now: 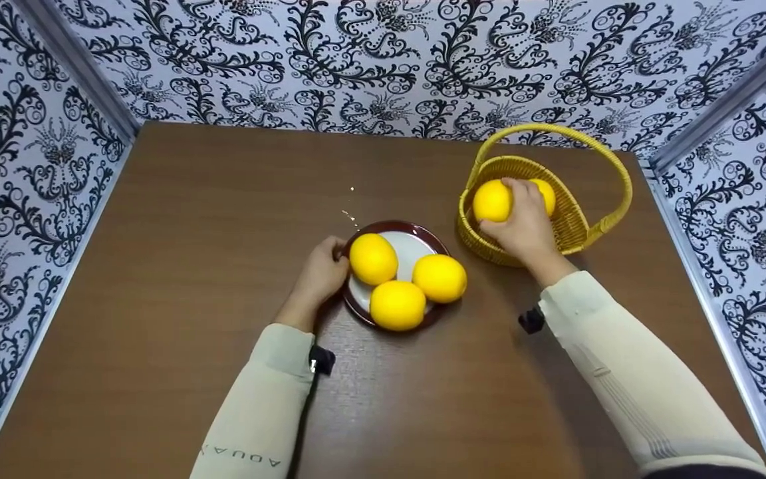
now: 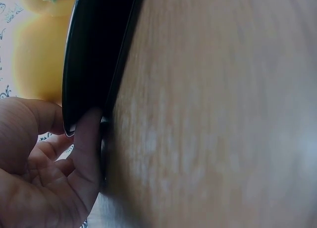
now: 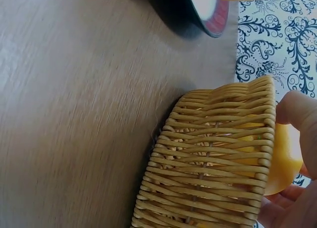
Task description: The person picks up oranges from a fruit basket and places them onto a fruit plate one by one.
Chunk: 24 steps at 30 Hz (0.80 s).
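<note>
My left hand (image 1: pixel 322 271) pinches the left rim of a plate (image 1: pixel 448 243) with a brown edge and white middle. In the left wrist view, the fingers (image 2: pixel 89 143) and thumb close on the plate's dark underside and rim. Three yellow oranges (image 1: pixel 397 305) sit on that plate, one with a green stem mark. My right hand (image 1: pixel 528 223) reaches into a yellow wicker basket (image 1: pixel 473 236) and grips an orange (image 1: pixel 491 201), fingers over its top and thumb low on its side. Another orange (image 1: pixel 544 194) lies behind the hand, partly hidden. The right wrist view shows the held orange (image 3: pixel 285 161) at the basket's rim.
The basket's tall handle (image 1: pixel 612 163) arches over its right side. Beneath everything is a brown wooden table (image 1: pixel 223 199). Patterned black-and-white walls (image 1: pixel 383 60) border it at the back and sides. Small light specks (image 1: pixel 350 216) show on the table behind the plate.
</note>
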Motion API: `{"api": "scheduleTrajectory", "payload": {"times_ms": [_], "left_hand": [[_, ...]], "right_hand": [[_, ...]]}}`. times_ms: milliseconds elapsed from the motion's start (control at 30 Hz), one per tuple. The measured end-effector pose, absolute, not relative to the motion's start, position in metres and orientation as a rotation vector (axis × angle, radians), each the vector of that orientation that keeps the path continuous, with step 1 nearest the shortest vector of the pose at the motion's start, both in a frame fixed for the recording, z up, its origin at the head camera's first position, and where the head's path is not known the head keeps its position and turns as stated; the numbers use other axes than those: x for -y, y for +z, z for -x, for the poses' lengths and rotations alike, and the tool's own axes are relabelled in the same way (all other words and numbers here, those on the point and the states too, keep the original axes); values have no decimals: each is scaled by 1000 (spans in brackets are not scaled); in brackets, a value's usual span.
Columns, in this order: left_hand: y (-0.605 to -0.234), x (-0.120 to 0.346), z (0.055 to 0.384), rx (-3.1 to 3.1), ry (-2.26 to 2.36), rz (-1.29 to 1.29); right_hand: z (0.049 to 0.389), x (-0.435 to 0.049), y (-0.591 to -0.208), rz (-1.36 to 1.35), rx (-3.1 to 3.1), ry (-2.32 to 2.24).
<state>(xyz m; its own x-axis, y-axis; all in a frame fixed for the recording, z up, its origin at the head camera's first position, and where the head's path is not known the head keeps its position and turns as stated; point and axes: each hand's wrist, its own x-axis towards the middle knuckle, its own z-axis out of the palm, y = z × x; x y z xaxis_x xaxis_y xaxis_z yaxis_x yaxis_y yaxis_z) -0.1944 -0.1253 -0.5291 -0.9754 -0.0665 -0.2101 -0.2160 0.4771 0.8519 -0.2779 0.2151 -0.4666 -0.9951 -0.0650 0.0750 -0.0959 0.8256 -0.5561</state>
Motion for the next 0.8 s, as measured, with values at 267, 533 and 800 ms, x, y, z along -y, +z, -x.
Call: {"api": "scheduleTrajectory", "payload": {"times_ms": [267,533,800], "left_hand": [[-528,126,194,-2584,1500,250],[-528,125,194,-2596,1510,240],[-527,124,194,-2578,1531,248]], "right_hand": [[272,-207,-461,-178,2890,955],[266,-195,-456,-216,2835,1012],[260,-180,-451,-282,2798,1057]]}}
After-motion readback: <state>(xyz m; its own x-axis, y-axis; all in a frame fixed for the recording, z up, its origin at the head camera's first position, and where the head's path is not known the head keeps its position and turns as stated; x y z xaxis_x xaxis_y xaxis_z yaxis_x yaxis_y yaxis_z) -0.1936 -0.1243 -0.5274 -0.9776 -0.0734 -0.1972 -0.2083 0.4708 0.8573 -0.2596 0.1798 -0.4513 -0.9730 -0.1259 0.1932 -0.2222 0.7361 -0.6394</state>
